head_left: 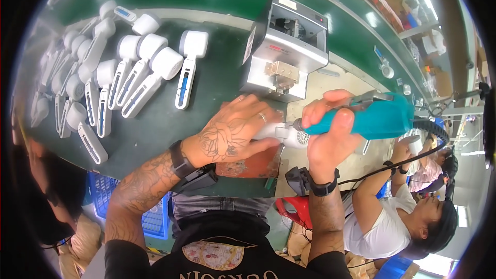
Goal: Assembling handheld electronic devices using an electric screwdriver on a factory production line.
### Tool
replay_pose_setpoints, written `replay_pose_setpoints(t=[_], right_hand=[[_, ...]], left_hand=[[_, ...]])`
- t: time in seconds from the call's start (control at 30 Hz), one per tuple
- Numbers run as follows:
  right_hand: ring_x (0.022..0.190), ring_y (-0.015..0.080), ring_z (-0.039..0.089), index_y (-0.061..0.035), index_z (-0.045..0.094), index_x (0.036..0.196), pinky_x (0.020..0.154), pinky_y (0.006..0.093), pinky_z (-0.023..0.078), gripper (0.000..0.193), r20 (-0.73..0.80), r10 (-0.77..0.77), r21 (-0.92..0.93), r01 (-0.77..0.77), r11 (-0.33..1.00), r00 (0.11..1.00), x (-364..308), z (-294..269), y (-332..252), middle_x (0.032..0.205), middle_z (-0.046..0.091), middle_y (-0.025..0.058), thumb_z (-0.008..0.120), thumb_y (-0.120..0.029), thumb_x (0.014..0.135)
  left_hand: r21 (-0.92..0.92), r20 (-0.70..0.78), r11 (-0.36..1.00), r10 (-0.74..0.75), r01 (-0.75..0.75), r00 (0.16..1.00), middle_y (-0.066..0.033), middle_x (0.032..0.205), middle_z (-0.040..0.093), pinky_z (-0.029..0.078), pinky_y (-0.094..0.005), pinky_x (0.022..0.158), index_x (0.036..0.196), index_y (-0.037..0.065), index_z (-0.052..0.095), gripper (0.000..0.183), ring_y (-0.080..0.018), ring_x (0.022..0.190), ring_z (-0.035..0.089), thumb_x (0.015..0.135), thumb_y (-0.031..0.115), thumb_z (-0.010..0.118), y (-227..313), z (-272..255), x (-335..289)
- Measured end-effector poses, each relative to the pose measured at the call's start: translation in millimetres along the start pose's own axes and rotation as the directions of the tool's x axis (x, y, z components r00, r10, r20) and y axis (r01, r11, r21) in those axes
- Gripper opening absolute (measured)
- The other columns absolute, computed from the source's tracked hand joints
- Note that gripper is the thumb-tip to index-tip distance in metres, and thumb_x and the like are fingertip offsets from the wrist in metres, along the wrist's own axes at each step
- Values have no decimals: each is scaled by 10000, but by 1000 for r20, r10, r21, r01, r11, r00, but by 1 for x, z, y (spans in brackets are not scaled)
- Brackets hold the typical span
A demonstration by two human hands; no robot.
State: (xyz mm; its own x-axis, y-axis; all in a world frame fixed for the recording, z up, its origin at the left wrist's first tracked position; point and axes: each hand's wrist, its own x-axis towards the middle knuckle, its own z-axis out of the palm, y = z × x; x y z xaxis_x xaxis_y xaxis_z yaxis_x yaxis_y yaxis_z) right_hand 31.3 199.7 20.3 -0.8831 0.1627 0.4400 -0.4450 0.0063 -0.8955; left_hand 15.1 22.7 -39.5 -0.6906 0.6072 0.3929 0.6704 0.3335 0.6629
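My right hand (330,134) is wrapped round a teal electric screwdriver (385,117), whose tip points left. Beneath that tip lies a white handheld device (296,138) with a round, slotted grille on its head. My left hand (227,133) is closed over its handle and presses it down on a worn reddish plate (245,168). The fingers hide much of the handle. Whether the tip touches a screw cannot be made out.
Several similar white devices (168,64) with round heads and blue strips lie at the left of the dark green table. A grey metal machine (284,54) stands just beyond my hands. A black cable (434,132) trails right, where another person (382,222) sits. A blue crate (152,222) is below.
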Motion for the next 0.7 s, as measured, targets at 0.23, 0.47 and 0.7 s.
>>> replay_pose_setpoints(t=[0.23,0.47,0.7], right_hand=[[553,205,529,36,494,1031,532,327,445,470,24,54,20,-55,998,998,-5,-3,14,644,533,100,595,-419,974],[578,182,506,-13,459,967,536,324,443,379,83,37,70,-43,997,996,-4,-2,22,696,505,86,554,-378,1007],[585,183,518,-12,477,982,545,326,453,375,61,96,92,-102,991,993,-4,-4,20,688,513,82,552,-379,1008]], left_hand=[[-6,22,1000,-13,13,1000,-82,1062,603,451,-414,887,1179,85,594,430,-280,993,546,833,304,728,1,0,0],[121,33,992,26,-30,999,-97,1055,569,444,-405,872,1191,60,578,440,-285,1000,539,833,273,718,2,1,2],[74,0,997,4,-4,1000,-80,1091,605,453,-490,939,1133,83,644,381,-315,1010,567,834,302,734,1,4,-1]])
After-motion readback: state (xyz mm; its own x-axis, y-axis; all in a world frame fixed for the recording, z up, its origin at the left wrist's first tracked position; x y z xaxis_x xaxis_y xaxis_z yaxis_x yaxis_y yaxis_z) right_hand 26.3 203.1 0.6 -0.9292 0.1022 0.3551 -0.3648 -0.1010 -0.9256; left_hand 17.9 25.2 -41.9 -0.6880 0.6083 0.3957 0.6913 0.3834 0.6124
